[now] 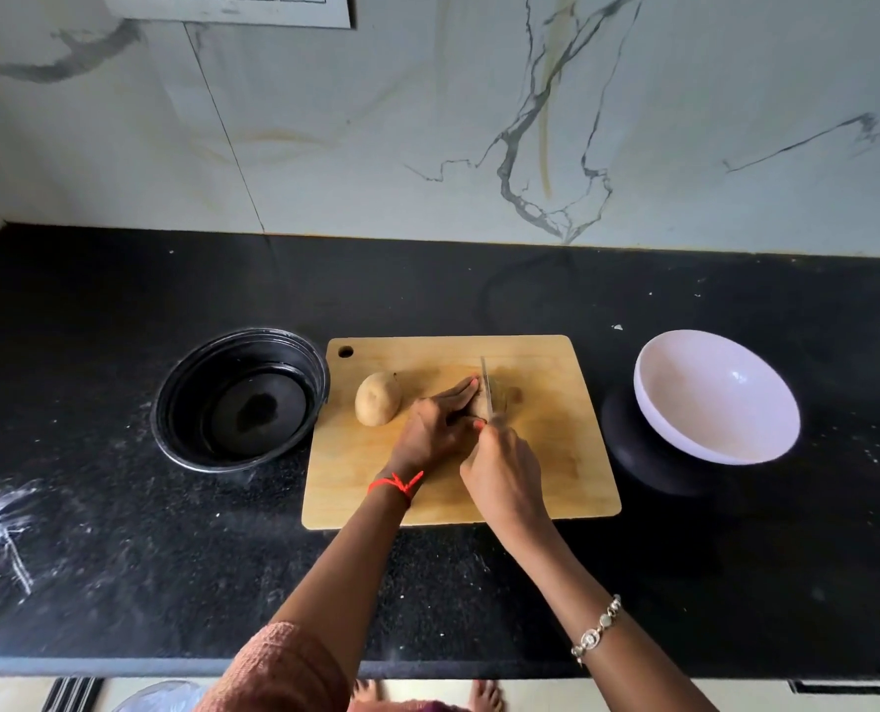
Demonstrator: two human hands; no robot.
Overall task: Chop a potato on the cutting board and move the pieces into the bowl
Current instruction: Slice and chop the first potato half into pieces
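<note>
A wooden cutting board [556, 454] lies on the black counter. One whole potato [377, 398] sits on its left part. My left hand [440, 423] holds down a second potato [507, 395], mostly hidden under my fingers. My right hand [504, 470] grips a knife [488, 388] by the handle, its blade standing edge-down on that potato just right of my left fingertips. A white bowl [715, 398] stands to the right of the board, with nothing in it.
A black round container [240, 398] sits left of the board, touching its edge. The white bowl rests on a dark round base [643, 454]. A marble-patterned wall rises behind the counter. The counter's front edge runs along the bottom.
</note>
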